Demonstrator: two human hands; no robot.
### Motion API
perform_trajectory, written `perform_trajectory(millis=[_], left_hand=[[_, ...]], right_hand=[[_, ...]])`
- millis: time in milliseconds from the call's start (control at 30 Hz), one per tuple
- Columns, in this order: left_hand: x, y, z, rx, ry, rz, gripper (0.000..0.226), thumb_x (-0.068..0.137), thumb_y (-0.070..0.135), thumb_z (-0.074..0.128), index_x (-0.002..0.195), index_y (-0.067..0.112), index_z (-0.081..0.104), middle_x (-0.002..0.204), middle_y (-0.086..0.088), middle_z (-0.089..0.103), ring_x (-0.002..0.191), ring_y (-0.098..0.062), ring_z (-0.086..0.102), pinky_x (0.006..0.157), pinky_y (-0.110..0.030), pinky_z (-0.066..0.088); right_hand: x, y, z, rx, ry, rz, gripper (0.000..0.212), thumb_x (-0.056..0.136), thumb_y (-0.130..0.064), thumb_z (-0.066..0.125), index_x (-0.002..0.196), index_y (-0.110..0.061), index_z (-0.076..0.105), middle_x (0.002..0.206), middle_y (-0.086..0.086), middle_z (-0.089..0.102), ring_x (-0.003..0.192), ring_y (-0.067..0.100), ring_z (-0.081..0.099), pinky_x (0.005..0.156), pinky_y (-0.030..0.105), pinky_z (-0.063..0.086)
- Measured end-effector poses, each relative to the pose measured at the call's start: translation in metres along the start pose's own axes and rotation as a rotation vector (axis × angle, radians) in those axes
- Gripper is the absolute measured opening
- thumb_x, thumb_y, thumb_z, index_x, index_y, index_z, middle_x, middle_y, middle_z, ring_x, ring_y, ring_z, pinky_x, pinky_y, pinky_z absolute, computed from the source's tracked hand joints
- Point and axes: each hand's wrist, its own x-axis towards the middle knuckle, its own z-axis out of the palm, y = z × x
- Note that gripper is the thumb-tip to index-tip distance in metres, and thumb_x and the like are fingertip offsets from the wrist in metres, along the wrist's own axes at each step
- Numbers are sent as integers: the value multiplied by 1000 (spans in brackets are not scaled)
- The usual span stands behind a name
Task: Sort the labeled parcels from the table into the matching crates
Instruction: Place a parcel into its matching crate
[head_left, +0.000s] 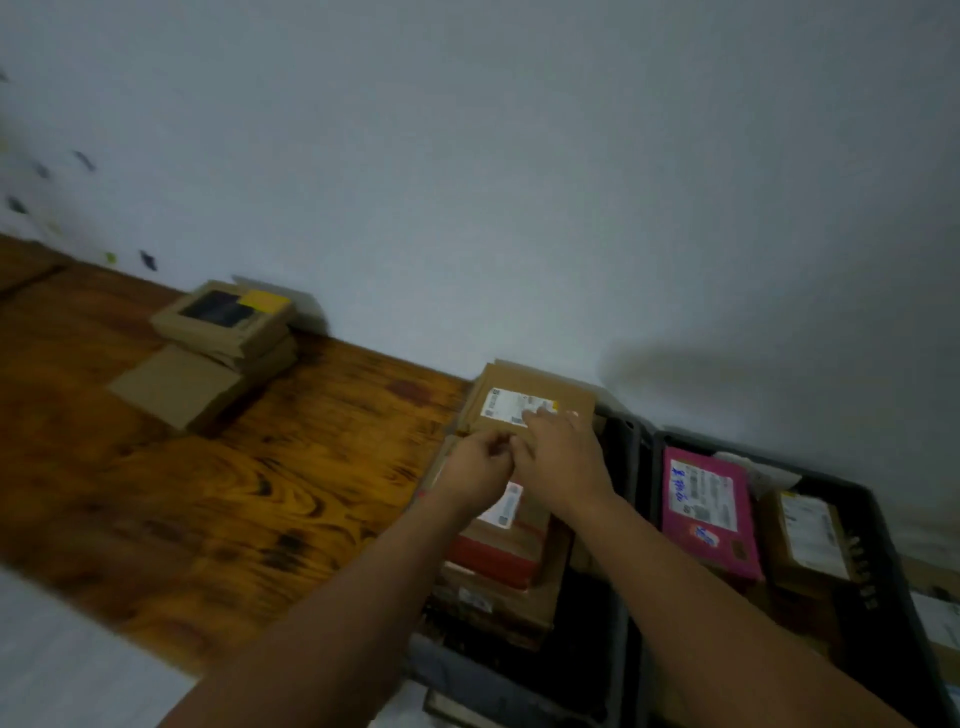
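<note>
A brown cardboard parcel (524, 397) with a white label lies on top of a stack of parcels (498, 566) in the left dark crate (621, 525). My right hand (563, 457) lies flat on it, fingers over the label. My left hand (478, 470) pinches its near left edge. A second dark crate (883, 561) to the right holds a pink parcel (709, 512) and a brown labeled parcel (808, 538).
On the wooden table (218, 493) a small pile of brown boxes (218, 348) stands by the grey wall, the top one with a dark window and a yellow patch. More parcels (937, 618) show at the far right edge.
</note>
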Motion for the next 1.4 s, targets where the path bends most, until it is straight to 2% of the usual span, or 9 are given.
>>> perform_trajectory(millis=[67, 167, 300, 467, 633, 767, 900, 1067, 1400], left_hand=[[-16, -4, -36, 4, 66, 6, 27, 105, 19, 50, 125, 12, 67, 106, 0, 73, 84, -16, 69, 68, -23, 57], [-48, -21, -92, 10, 168, -19, 33, 106, 27, 51, 133, 13, 64, 122, -3, 70, 103, -20, 68, 86, -37, 58], [-106, -50, -176, 18, 335, -46, 34, 106, 28, 52, 135, 15, 62, 122, -2, 69, 82, -7, 63, 65, -23, 51], [-188, -89, -298, 56, 479, -98, 38, 105, 28, 51, 141, 18, 57, 109, 10, 65, 78, -9, 62, 72, -31, 58], [-257, -120, -393, 148, 585, -104, 42, 106, 27, 50, 147, 17, 53, 144, -2, 57, 121, -16, 60, 88, -28, 52], [-296, -147, -447, 127, 639, -136, 44, 105, 25, 51, 148, 16, 51, 145, -4, 57, 110, -13, 60, 81, -24, 49], [-314, -175, -494, 62, 729, -173, 45, 103, 27, 55, 146, 16, 53, 143, -4, 58, 119, -16, 60, 95, -30, 52], [-320, -209, -557, -2, 793, -219, 43, 102, 26, 56, 144, 18, 53, 138, -3, 60, 100, -7, 58, 81, -23, 49], [-254, -248, -715, 90, 798, -336, 44, 102, 24, 57, 145, 16, 52, 140, -6, 59, 123, -19, 59, 97, -31, 51]], right_hand=[[1, -39, -1, 24, -14, -39, 53, 109, -43, 36, 156, -18, 42, 164, 6, 38, 152, 33, 27, 126, 47, 19], [-7, -107, 3, 52, -16, -152, 56, 109, -45, 37, 158, -19, 38, 165, 4, 35, 155, 33, 22, 126, 49, 20], [-20, -207, 18, 33, -10, -287, 58, 108, -48, 38, 159, -21, 37, 166, 3, 34, 155, 31, 23, 126, 49, 21], [-50, -344, 49, 20, -51, -382, 59, 107, -50, 36, 157, -19, 40, 163, 4, 39, 151, 29, 31, 124, 45, 28], [-74, -451, 71, 53, -6, -466, 57, 105, -51, 45, 149, -14, 50, 147, 8, 56, 137, 31, 48, 110, 48, 45], [-88, -512, 87, 145, -63, -513, 63, 105, -52, 45, 156, -15, 42, 157, 8, 48, 147, 32, 38, 117, 51, 39], [-83, -561, 102, 182, -96, -544, 64, 104, -54, 45, 157, -18, 39, 157, 7, 47, 145, 30, 41, 117, 50, 40], [-60, -628, 127, 207, -125, -608, 63, 105, -49, 48, 156, -12, 40, 158, 9, 45, 147, 29, 39, 119, 45, 38], [53, -764, 187, 297, -190, -572, 65, 105, -53, 44, 159, -18, 33, 164, 6, 36, 152, 25, 31, 122, 47, 34]])
